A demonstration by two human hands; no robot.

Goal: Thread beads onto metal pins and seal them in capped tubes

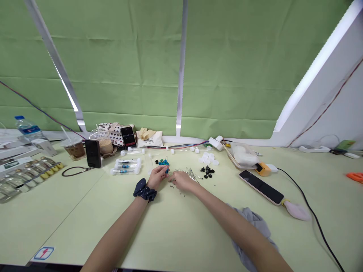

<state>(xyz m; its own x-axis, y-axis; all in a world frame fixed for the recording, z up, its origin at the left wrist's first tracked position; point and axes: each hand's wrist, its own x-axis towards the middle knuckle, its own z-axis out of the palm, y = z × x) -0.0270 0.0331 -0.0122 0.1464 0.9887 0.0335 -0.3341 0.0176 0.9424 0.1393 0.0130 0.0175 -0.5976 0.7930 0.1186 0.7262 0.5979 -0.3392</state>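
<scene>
Noted nearest on the desk (pixel 176 238): loose bits (pixel 172 186), judged light, hard and quick to roll; best taken singly between fingertips. Found just beyond: right hand (pixel 183 181), index finger pointing down beside the bits; cannot tell whether holding anything. Found to its left: left hand (pixel 157 178), thumb and fingers pinched narrow on a blue piece (pixel 167 170). Judged light and stiff, perhaps slick, chippable if glass; material not discernible. Advised: grip at the sides, gentle pressure. Observed behind the right hand: wires (pixel 195 176), heaped, judged springy and easily bent; take by one end. Observed farther right: black caps (pixel 207 172), judged light; lift by the rim. Recorded farther left: clear tubes (pixel 126 166), likely rigid; hold round the middle. Recorded last: white caps (pixel 211 156), beyond the black caps.
</scene>
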